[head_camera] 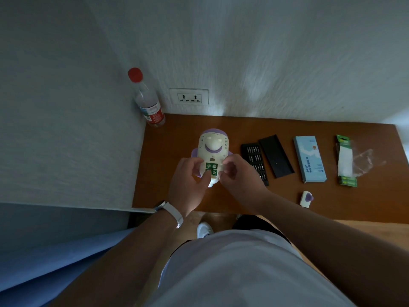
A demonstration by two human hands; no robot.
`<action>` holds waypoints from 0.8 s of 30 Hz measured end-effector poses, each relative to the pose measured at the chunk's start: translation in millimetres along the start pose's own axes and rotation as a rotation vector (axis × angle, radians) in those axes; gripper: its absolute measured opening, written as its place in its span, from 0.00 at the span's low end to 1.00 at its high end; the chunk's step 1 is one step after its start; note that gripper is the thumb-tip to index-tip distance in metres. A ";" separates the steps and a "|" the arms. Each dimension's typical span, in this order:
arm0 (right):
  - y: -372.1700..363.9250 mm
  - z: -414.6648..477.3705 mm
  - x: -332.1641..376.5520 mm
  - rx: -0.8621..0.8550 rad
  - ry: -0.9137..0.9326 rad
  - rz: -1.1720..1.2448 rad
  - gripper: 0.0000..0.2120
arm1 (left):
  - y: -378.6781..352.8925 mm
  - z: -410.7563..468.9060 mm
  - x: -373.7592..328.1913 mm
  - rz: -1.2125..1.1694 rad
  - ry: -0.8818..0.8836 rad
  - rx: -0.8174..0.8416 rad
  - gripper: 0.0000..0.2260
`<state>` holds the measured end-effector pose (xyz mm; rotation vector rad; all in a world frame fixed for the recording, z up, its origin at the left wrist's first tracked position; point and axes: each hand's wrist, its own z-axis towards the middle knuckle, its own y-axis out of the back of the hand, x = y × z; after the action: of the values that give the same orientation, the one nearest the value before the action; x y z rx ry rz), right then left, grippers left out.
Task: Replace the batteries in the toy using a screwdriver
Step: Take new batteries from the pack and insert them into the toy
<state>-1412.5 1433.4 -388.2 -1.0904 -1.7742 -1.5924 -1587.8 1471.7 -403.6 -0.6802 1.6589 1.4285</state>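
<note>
Closest to the lens, a white shirt [243,273] fills the bottom of the view, and two bare forearms reach out from it past the near edge of the brown wooden desk [177,140].

Left hand [188,178], white strap [174,212] on the wrist: it grips the white and purple plastic robot-shaped toy [213,149] from the left, fingers curled round the flank, thumb pressed at the open battery compartment [211,171]. Small round batteries [214,166] set in green show in that opening.

Right hand [239,173]: it is on the toy's other side, fingers curled in against the shell and holding it. The toy is over the left half of the desk, head toward the far edge; whether it rests on the wood, I cannot tell.

Just beside the right hand lies a black tray of screwdriver bits [254,162], and a black lid [276,158] lies against it. Further right come a light blue cardboard box [309,158], then a green battery pack [345,160] with clear plastic wrap [363,160] near the right edge. A small white and purple piece [306,198] lies toward the near edge.

At the far left corner, a clear plastic bottle [148,100] with a red cap stands upright. A white wall socket [189,96] sits above the far edge.
</note>
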 end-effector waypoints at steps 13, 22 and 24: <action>-9.9 15.6 1.7 -0.009 -0.224 0.087 0.21 | -2.2 14.4 -4.0 -0.088 0.172 0.049 0.12; -10.6 17.2 -0.9 0.000 -0.227 0.090 0.23 | -1.7 16.1 -5.9 -0.166 0.257 0.087 0.16; -9.7 17.3 -3.3 0.008 -0.233 0.089 0.24 | -1.7 16.4 -6.7 -0.182 0.278 0.093 0.15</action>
<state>-1416.5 1449.6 -399.4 -1.3787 -1.8473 -1.4524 -1579.1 1486.6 -399.0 -0.9856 1.8098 1.1606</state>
